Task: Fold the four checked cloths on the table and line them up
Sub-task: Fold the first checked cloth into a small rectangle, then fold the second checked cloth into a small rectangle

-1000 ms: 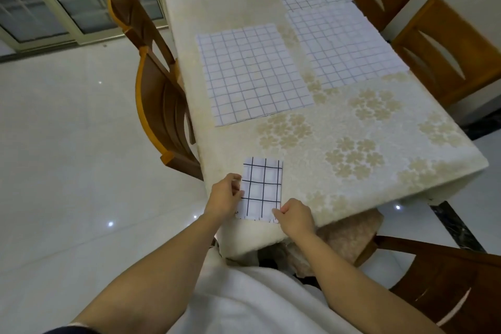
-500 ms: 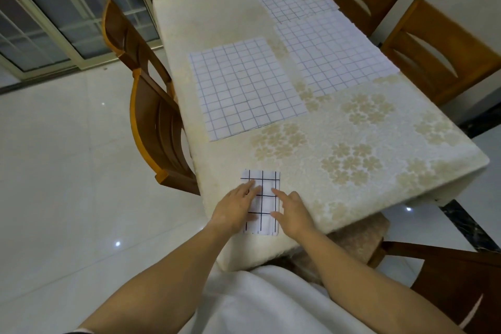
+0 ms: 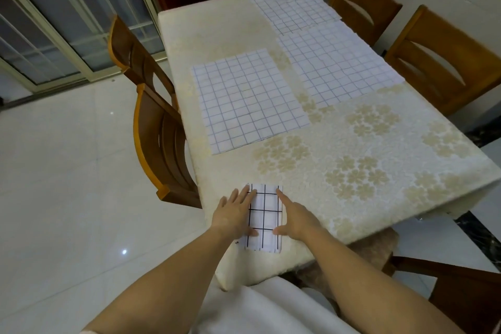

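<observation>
A small folded checked cloth [image 3: 265, 218] with dark lines lies near the table's front left corner. My left hand [image 3: 235, 213] lies flat along its left edge with fingers straight. My right hand [image 3: 296, 217] lies flat along its right edge, index finger stretched toward the far corner, thumb on the cloth. Three unfolded checked cloths lie spread flat farther back: one at centre left [image 3: 248, 99], one to its right [image 3: 336, 62], and one at the far end [image 3: 292, 5].
The table [image 3: 379, 149] wears a cream floral cover. Wooden chairs stand along the left side [image 3: 160, 144], along the right side [image 3: 444, 62] and at the near right [image 3: 466, 293]. Glossy white floor lies to the left.
Both hands went from pinching the folded cloth's near corners to lying flat along its sides, sliding forward over it. The camera view tilted up a little.
</observation>
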A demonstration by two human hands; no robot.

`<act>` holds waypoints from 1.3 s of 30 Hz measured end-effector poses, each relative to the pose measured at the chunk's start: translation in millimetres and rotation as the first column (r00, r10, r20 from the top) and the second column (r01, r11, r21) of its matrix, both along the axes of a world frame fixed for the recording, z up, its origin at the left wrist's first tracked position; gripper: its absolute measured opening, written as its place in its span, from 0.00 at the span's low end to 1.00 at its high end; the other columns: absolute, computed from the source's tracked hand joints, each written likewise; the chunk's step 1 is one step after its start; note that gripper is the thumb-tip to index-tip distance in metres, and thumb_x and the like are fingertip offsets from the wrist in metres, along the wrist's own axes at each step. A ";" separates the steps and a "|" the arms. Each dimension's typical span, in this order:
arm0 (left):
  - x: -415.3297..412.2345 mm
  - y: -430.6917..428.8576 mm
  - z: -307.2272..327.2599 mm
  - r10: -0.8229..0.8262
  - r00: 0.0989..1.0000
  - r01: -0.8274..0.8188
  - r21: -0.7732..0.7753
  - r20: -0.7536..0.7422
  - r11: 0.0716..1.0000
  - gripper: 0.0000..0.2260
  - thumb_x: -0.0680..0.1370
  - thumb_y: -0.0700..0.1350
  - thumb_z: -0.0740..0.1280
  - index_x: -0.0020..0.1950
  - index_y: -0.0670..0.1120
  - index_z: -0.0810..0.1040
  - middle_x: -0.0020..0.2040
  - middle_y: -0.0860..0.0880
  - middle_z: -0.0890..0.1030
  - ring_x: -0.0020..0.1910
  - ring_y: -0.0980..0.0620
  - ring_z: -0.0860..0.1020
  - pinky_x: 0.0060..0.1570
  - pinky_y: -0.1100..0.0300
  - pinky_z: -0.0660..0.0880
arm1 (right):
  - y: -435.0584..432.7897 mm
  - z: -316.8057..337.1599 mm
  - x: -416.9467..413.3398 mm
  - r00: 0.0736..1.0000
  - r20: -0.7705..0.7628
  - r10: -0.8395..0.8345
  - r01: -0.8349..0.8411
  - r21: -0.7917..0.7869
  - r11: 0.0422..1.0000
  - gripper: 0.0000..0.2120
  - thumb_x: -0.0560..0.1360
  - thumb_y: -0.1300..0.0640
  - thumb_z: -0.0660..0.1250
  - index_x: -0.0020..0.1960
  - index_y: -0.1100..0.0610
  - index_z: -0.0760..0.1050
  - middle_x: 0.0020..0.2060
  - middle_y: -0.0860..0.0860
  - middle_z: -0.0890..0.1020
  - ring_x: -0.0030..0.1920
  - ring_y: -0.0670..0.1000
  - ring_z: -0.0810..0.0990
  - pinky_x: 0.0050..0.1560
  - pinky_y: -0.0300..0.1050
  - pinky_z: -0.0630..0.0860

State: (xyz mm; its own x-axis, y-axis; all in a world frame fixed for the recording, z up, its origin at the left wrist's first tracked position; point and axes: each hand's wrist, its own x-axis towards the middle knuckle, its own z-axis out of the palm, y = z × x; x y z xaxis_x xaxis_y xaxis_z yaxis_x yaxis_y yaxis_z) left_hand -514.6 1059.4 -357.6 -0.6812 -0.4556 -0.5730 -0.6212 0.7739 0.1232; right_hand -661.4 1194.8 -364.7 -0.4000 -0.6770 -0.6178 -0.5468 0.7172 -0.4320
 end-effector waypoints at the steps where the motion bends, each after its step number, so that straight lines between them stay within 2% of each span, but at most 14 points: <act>1: 0.0 1.1 2.1 0.006 1.000 -0.006 -0.006 -0.002 1.000 0.51 0.75 0.62 0.73 0.83 0.54 0.39 0.83 0.53 0.38 0.83 0.46 0.42 0.80 0.45 0.45 | 0.4 0.0 0.4 1.000 0.003 -0.002 0.002 -0.004 1.000 0.56 0.71 0.47 0.79 0.79 0.34 0.38 0.70 0.54 0.73 0.66 0.57 0.76 0.61 0.52 0.77; 6: 12.6 15.8 16.5 0.084 0.994 -0.087 -0.033 -0.073 0.996 0.41 0.79 0.59 0.69 0.83 0.52 0.49 0.84 0.50 0.47 0.82 0.44 0.47 0.80 0.46 0.48 | 3.0 -0.7 1.0 1.000 0.009 -0.001 0.002 -0.037 0.999 0.54 0.71 0.48 0.78 0.80 0.36 0.40 0.70 0.54 0.74 0.65 0.56 0.76 0.58 0.51 0.78; 10: 35.3 19.9 27.3 0.143 0.975 -0.153 -0.046 -0.171 0.987 0.30 0.81 0.55 0.66 0.80 0.52 0.59 0.79 0.49 0.63 0.78 0.46 0.61 0.78 0.50 0.57 | 5.1 2.3 3.4 0.997 -0.026 -0.074 0.073 -0.050 0.996 0.48 0.73 0.43 0.75 0.82 0.42 0.48 0.72 0.52 0.74 0.67 0.56 0.76 0.58 0.50 0.76; 12: 40.2 12.9 38.1 0.131 0.978 -0.144 -0.069 -0.163 0.987 0.23 0.82 0.53 0.64 0.76 0.50 0.66 0.72 0.48 0.73 0.71 0.46 0.71 0.71 0.52 0.66 | 3.3 11.9 8.9 0.979 -0.137 -0.152 0.137 -0.110 0.984 0.39 0.75 0.38 0.70 0.80 0.47 0.59 0.66 0.52 0.78 0.63 0.55 0.79 0.55 0.49 0.79; 14: 41.1 1.6 54.0 0.103 0.984 -0.118 -0.098 -0.148 0.988 0.15 0.83 0.53 0.61 0.68 0.49 0.73 0.61 0.48 0.79 0.59 0.45 0.78 0.58 0.52 0.74 | -3.8 28.1 17.4 0.962 -0.206 -0.179 0.136 -0.208 0.969 0.29 0.78 0.39 0.67 0.74 0.50 0.69 0.61 0.51 0.80 0.58 0.53 0.80 0.53 0.49 0.79; 17: 40.6 -16.8 81.5 0.042 0.975 -0.081 -0.170 -0.219 0.982 0.11 0.84 0.53 0.60 0.57 0.47 0.75 0.50 0.48 0.80 0.48 0.45 0.81 0.46 0.51 0.79 | -22.5 59.6 34.3 0.959 -0.255 -0.121 0.040 -0.304 0.952 0.20 0.80 0.46 0.66 0.69 0.51 0.74 0.61 0.50 0.80 0.58 0.52 0.80 0.56 0.48 0.77; 22: 66.5 -52.0 130.4 0.022 0.881 -0.123 -0.184 -0.473 0.975 0.09 0.83 0.54 0.61 0.54 0.50 0.76 0.46 0.52 0.81 0.42 0.52 0.80 0.45 0.52 0.81 | -66.2 107.1 71.3 0.939 -0.327 -0.109 -0.024 -0.379 0.925 0.16 0.81 0.48 0.65 0.67 0.51 0.76 0.61 0.48 0.79 0.59 0.52 0.79 0.61 0.49 0.73; 25: 115.0 -95.7 153.3 0.034 0.819 -0.166 -0.180 -0.572 0.970 0.08 0.82 0.56 0.64 0.52 0.53 0.78 0.44 0.56 0.81 0.43 0.55 0.79 0.50 0.53 0.79 | -94.0 130.0 106.0 0.937 -0.323 -0.135 -0.023 -0.442 0.897 0.17 0.81 0.45 0.64 0.66 0.50 0.77 0.60 0.48 0.80 0.58 0.51 0.78 0.59 0.48 0.74; 28: 174.6 -150.8 171.3 0.055 0.780 -0.214 -0.182 -0.623 0.960 0.07 0.80 0.56 0.66 0.51 0.54 0.78 0.45 0.56 0.81 0.45 0.53 0.79 0.52 0.51 0.77 | -129.8 151.6 150.3 0.924 -0.343 -0.169 -0.016 -0.477 0.879 0.17 0.81 0.44 0.63 0.65 0.51 0.77 0.61 0.47 0.80 0.58 0.50 0.79 0.59 0.47 0.75; 32: 243.0 -217.2 185.4 0.167 0.709 -0.324 -0.107 -0.685 0.940 0.07 0.81 0.56 0.66 0.52 0.54 0.79 0.48 0.57 0.81 0.49 0.53 0.79 0.55 0.49 0.76 | -195.1 182.9 207.2 0.929 -0.334 -0.157 -0.043 -0.521 0.853 0.16 0.81 0.44 0.64 0.64 0.50 0.79 0.61 0.47 0.80 0.59 0.50 0.79 0.58 0.46 0.76; 36: 290.9 -271.5 189.7 0.215 0.725 -0.354 -0.086 -0.654 0.931 0.09 0.81 0.55 0.66 0.57 0.53 0.79 0.52 0.56 0.82 0.52 0.52 0.80 0.56 0.51 0.74 | -258.6 216.4 248.2 0.930 -0.310 -0.197 -0.037 -0.613 0.789 0.13 0.81 0.47 0.64 0.61 0.50 0.80 0.57 0.47 0.82 0.57 0.49 0.80 0.57 0.44 0.76; 39: 316.8 -307.0 192.0 0.227 0.709 -0.387 -0.099 -0.668 0.917 0.09 0.81 0.56 0.65 0.57 0.54 0.79 0.53 0.57 0.82 0.52 0.52 0.79 0.55 0.52 0.74 | -300.2 231.5 266.1 0.948 -0.299 -0.111 -0.090 -0.585 0.806 0.14 0.81 0.47 0.64 0.63 0.49 0.79 0.57 0.46 0.83 0.57 0.48 0.80 0.58 0.45 0.78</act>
State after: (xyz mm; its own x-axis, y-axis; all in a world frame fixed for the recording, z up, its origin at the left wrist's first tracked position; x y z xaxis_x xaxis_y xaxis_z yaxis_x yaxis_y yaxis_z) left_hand -197.8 752.4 -165.6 -0.6448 -0.7604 0.0774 -0.6667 0.6091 0.4296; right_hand -395.4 894.6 -133.2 -0.5072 -0.8604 0.0497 -0.7149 0.3878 -0.5818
